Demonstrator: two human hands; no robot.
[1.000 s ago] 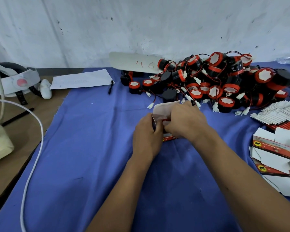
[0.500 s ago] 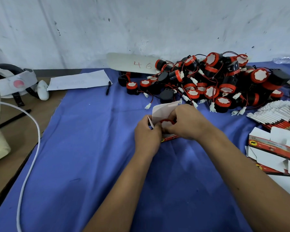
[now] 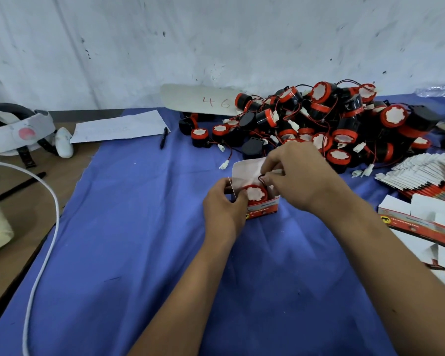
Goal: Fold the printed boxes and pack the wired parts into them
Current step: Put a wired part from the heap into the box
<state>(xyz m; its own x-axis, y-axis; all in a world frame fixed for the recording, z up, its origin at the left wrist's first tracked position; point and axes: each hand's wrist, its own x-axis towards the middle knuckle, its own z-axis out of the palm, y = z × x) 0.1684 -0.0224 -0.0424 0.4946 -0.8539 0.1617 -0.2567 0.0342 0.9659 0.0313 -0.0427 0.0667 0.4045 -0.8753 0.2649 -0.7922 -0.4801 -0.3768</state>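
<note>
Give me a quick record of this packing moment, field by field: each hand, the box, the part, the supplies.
left hand: holds the box's left side
right hand: pinches the part's wire above the box
box: open, flap up, on the blue cloth
part: red-rimmed, sitting in the box
pile of parts: behind the box, near the wall
flat boxes: stacked at right
pen: beside the paper
</note>
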